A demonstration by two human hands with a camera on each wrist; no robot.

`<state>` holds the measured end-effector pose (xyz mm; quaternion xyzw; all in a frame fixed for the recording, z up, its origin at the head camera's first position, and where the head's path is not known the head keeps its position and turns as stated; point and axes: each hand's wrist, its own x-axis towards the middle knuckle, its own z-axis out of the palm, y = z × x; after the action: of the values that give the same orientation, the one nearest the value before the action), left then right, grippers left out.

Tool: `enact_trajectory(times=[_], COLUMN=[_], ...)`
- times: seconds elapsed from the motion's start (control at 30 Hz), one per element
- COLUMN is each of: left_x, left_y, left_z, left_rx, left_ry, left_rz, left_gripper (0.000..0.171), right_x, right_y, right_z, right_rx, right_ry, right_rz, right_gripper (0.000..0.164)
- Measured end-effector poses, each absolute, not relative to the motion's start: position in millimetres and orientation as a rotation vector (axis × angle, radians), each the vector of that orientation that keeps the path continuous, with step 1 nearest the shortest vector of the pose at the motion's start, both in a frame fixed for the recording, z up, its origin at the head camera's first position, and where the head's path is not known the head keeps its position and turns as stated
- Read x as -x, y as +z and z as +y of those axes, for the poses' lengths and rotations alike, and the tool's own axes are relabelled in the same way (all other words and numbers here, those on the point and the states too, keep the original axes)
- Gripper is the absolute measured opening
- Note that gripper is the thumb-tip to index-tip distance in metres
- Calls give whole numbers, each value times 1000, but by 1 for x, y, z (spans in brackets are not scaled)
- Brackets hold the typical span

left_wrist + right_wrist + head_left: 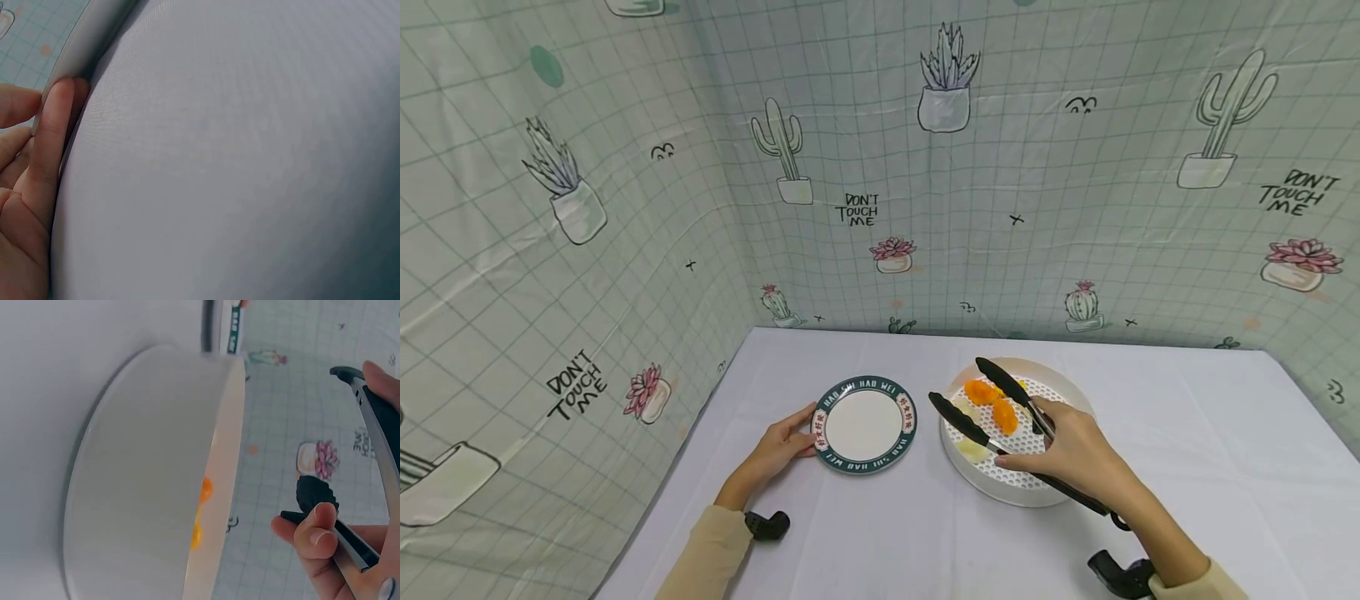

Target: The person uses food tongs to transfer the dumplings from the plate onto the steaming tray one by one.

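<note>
My left hand [772, 450] pinches the left rim of a round plate [862, 425], white with a dark green lettered border, at the table's middle left. In the left wrist view, a finger [55, 125] lies under the plate's pale edge [100, 40]. My right hand [1082, 458] grips black-tipped metal tongs [1006, 385], their arms spread apart above a round white steamer tray [1071, 387] with a perforated base. Orange food pieces [1004, 417] and pale yellowish pieces [972, 451] lie in the tray. From the right wrist, the tong tips show higher than the tray's wall [144, 469].
A white cloth [910, 542] covers the table. Behind and to the left hangs a gridded curtain [865, 150] printed with cacti. Black wrist devices [767, 526] are worn near both sleeves.
</note>
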<state>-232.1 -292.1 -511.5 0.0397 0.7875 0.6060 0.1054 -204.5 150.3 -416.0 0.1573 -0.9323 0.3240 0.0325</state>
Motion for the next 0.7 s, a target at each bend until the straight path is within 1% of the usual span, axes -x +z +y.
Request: enact_trajectory(times=[0.23,0.5,0.7], left_x=[233,232,232], left_y=[-513,-512,-512], left_z=[-293,-293,-294], left_rx=[-124,-120,-141], left_ry=[1792,1771,1776], left_rz=[2315,2343,2339], left_gripper=[62,61,61], right_x=[203,202,199], right_y=[-418,-421,-424], right_z=[121,87,62], right_rx=[-562,-543,-564], right_ry=[1067,1243,1276], right_rz=[-2827,-2852,-2872], right_gripper=[104,105,106])
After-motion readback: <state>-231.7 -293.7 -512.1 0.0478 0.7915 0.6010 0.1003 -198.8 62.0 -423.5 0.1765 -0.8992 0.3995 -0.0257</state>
